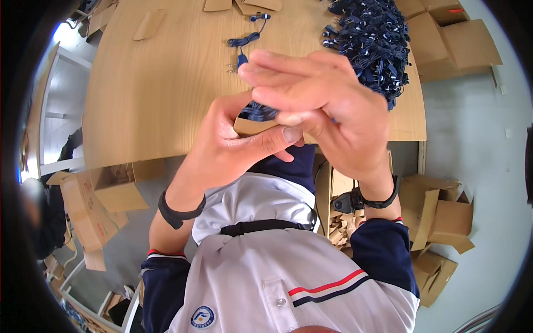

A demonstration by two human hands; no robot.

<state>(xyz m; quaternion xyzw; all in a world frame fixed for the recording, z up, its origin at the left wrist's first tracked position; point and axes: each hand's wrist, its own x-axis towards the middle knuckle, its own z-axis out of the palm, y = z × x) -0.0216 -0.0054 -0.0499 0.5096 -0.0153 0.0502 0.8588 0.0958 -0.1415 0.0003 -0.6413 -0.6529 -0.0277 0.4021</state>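
Both hands meet over the table's front edge, around a bundle of dark blue cable [259, 112]. My left hand [230, 136] is closed on it, the index finger bent behind and the thumb laid across the near side. My right hand [344, 105] comes from the right, its outer fingers stretched leftward. Its index finger and thumb close about the bundle's right end, next to the left thumb tip. The fingers hide much of the cable. Beyond the hands lies a single dark blue cable [244, 40] with a plug, loosely folded on the table.
A large heap of dark blue cables [369, 44] covers the far right of the wooden table [150, 94]. Flat cardboard pieces [150, 25] lie at its far side. Cardboard boxes [452, 47] stand to the right, and more open boxes [91, 205] sit at the lower left.
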